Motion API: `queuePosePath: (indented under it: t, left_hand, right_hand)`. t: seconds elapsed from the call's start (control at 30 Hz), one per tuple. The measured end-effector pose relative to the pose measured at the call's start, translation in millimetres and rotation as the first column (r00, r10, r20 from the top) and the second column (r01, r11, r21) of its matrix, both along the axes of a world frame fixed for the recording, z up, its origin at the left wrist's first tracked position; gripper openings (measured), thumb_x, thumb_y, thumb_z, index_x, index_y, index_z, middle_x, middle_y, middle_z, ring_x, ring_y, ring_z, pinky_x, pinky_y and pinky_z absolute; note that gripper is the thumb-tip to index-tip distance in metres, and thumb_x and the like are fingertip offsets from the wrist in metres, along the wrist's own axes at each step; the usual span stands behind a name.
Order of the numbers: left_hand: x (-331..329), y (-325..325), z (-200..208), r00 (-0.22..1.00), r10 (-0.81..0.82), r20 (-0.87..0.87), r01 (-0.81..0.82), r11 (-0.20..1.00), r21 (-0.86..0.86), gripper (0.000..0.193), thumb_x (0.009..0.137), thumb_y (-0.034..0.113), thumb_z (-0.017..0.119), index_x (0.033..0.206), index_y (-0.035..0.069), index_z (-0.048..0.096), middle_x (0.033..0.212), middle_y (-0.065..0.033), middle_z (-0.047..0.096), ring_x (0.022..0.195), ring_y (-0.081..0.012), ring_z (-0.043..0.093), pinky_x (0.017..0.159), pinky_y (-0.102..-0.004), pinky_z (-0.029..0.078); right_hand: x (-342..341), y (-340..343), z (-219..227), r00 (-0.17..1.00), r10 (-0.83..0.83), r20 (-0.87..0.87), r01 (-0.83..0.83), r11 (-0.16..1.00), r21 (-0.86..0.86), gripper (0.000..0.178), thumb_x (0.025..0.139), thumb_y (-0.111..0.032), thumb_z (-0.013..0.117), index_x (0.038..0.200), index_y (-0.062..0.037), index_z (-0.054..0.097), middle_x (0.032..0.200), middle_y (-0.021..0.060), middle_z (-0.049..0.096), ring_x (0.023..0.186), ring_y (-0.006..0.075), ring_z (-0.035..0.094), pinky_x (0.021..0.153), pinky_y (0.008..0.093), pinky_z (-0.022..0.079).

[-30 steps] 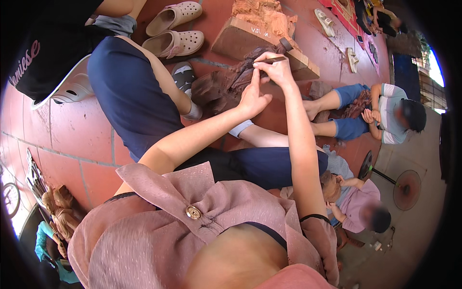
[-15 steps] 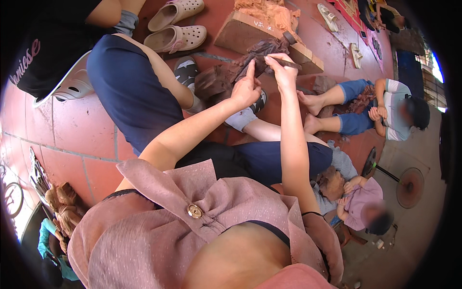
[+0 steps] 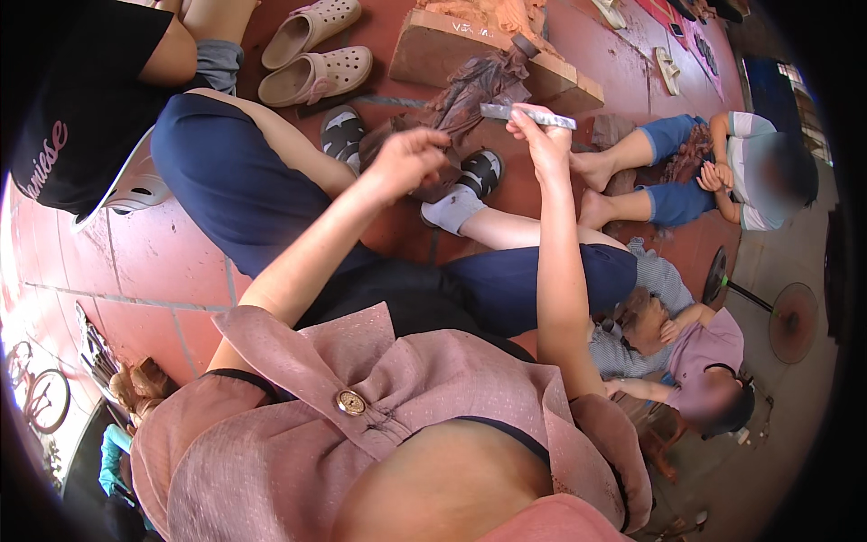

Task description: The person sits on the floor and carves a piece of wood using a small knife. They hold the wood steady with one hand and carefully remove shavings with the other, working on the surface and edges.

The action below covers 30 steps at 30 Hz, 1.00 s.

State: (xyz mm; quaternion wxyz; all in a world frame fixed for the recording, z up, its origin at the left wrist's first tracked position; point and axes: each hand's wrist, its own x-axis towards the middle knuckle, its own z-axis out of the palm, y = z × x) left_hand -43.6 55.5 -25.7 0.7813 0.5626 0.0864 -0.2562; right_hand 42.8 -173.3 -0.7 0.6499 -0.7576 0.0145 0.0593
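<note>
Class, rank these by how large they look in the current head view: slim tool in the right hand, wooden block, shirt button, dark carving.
1. Wooden block and dark carving: unsure which looks larger; each is partly covered
2. Slim tool
3. Shirt button

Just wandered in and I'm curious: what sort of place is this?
Probably a carving workshop: there's a dark carved figure, a block topped with orange carving, and a seated co-worker with a brown piece.

Beige clogs (image 3: 336, 74); fan (image 3: 795, 322); probably a bicycle (image 3: 47, 400)
</note>
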Motion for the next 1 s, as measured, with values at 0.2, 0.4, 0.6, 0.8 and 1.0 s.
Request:
queuePosePath:
  t: [0.2, 0.4, 0.6, 0.8, 1.0]
  left_hand:
    - [102.0, 41.8, 54.9, 0.914, 0.002, 0.406, -0.117, 0.959, 0.257, 0.029, 0.088, 0.007, 0.058, 0.116, 0.002, 0.062, 0.1, -0.006, 0.066, 0.079, -0.0085, 0.061, 0.074, -0.0236, 0.053]
    - [127.5, 30.3, 59.3, 0.884, -0.218, 0.414, 0.133, 0.965, 0.225, 0.028, 0.082, 0.007, 0.065, 0.11, 0.002, 0.067, 0.086, -0.0064, 0.067, 0.07, -0.0099, 0.062, 0.066, -0.0241, 0.055]
    - [140.2, 44.2, 33.6, 0.888, -0.078, 0.453, 0.059, 0.997, 0.058, 0.021, 0.082, 0.001, 0.061, 0.103, -0.001, 0.064, 0.077, -0.0047, 0.062, 0.069, -0.0132, 0.059, 0.057, -0.0285, 0.049]
    - [151.8, 39.6, 20.6, 0.887, -0.143, 0.438, 0.119, 0.99, 0.082, 0.023, 0.082, 0.002, 0.062, 0.105, -0.001, 0.065, 0.082, -0.0057, 0.064, 0.07, -0.0121, 0.06, 0.06, -0.0257, 0.051]
    - [141.7, 42.5, 22.1, 0.888, -0.036, 0.458, -0.065, 0.977, 0.203, 0.025, 0.081, 0.002, 0.061, 0.105, -0.001, 0.064, 0.082, -0.0074, 0.065, 0.067, -0.0128, 0.061, 0.058, -0.0258, 0.051]
  right_hand:
    - [13.2, 61.0, 10.7, 0.913, 0.258, 0.317, -0.111, 0.902, -0.417, 0.016, 0.074, -0.01, 0.073, 0.09, -0.0079, 0.072, 0.078, 0.0076, 0.07, 0.07, 0.0146, 0.066, 0.067, 0.0273, 0.051]
    - [19.4, 73.9, -22.1, 0.848, 0.46, 0.263, -0.24, 0.776, -0.584, 0.014, 0.073, -0.012, 0.073, 0.087, -0.0148, 0.073, 0.084, 0.0106, 0.069, 0.08, 0.0261, 0.067, 0.074, 0.0335, 0.052]
    - [7.8, 76.2, -32.7, 0.902, 0.337, 0.272, -0.208, 0.888, -0.411, 0.012, 0.074, -0.013, 0.073, 0.086, -0.013, 0.073, 0.086, 0.011, 0.069, 0.078, 0.0241, 0.067, 0.071, 0.0328, 0.052]
    - [17.7, 86.4, -12.4, 0.899, 0.416, 0.138, -0.248, 0.742, -0.622, 0.012, 0.075, -0.015, 0.072, 0.087, -0.0139, 0.073, 0.079, 0.0103, 0.069, 0.078, 0.0239, 0.067, 0.071, 0.0339, 0.051]
    - [16.9, 105.6, 9.9, 0.905, 0.419, -0.07, -0.353, 0.65, -0.674, 0.011, 0.075, -0.015, 0.071, 0.086, -0.0139, 0.073, 0.077, 0.0105, 0.069, 0.078, 0.0252, 0.067, 0.072, 0.0344, 0.051]
